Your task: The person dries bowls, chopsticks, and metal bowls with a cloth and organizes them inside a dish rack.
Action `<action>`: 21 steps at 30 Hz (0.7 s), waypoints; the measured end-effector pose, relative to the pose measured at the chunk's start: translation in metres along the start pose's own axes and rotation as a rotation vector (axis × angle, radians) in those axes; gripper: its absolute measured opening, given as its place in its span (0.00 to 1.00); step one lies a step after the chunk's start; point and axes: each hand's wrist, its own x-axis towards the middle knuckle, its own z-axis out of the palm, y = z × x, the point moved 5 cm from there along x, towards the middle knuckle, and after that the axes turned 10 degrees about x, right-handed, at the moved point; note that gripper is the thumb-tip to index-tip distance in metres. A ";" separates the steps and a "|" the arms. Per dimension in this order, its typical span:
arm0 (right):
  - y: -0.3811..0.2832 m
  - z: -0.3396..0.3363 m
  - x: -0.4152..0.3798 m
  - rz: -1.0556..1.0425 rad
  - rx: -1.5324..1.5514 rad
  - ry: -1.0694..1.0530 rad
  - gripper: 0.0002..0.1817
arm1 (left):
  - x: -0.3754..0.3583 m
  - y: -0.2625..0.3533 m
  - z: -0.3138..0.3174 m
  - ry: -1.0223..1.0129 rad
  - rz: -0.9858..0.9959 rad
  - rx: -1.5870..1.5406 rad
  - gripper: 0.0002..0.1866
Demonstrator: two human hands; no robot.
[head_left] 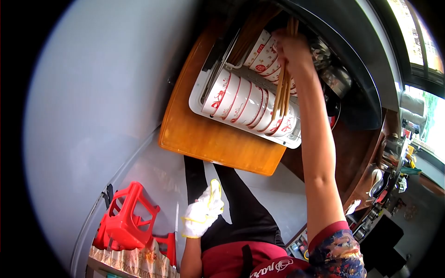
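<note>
My right hand, bare, is closed around several wooden chopsticks over the stacked bowls. The chopsticks stick out above and below the fist. One row of white bowls with red rims lies on its side in a white-edged rack. Behind it, a second row of patterned bowls is partly hidden by my right hand. Low in front of my body, my left hand wears a white glove with a yellow-edged cuff. It is closed on a second white, yellow-edged piece that looks like a glove.
The rack stands on an orange-brown wooden board beside a pale wall. Metal pots sit behind my right forearm, under a dark curved cover. Red plastic stools stand at the lower left. A cluttered counter runs along the right.
</note>
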 end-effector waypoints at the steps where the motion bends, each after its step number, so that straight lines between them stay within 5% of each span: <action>1: -0.005 0.004 0.016 -0.072 -0.039 0.009 0.09 | 0.000 0.000 -0.001 0.002 0.005 -0.001 0.27; 8: -0.011 0.038 0.082 -0.309 -0.590 0.071 0.09 | -0.004 0.002 -0.010 0.124 0.030 0.004 0.27; 14: 0.006 0.037 0.098 -0.387 -0.745 0.141 0.10 | -0.011 0.012 0.006 0.323 0.034 0.003 0.22; 21: 0.032 0.024 0.100 -0.485 -0.570 0.089 0.10 | -0.004 0.013 -0.005 0.032 -0.011 0.024 0.22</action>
